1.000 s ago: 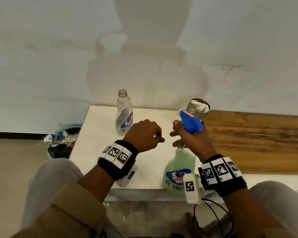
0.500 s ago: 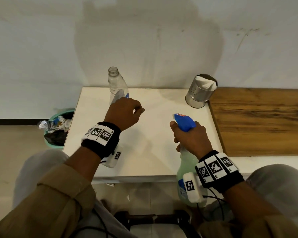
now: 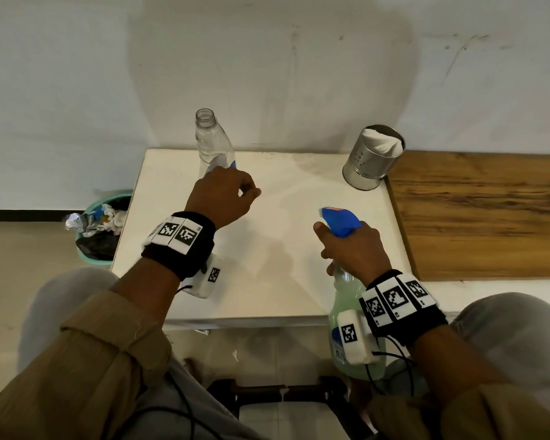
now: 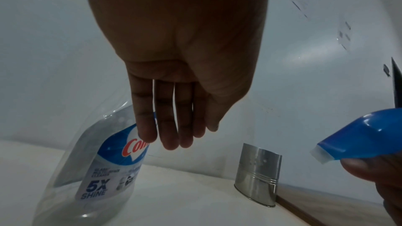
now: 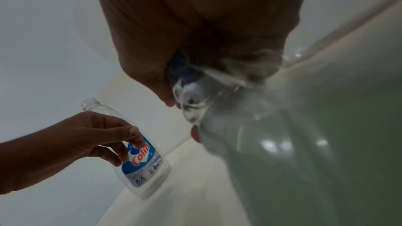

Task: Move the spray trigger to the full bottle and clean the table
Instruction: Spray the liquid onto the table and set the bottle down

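Table holds the empty bottle (uncapped, back left) and a tin. Your right hand grips the full bottle by its neck at the near edge, blue trigger on top. Your left hand hangs loosely curled just before the empty bottle, holding nothing.

Two bottles – one tin

Bare white table lies between empty bottle and steel cup.
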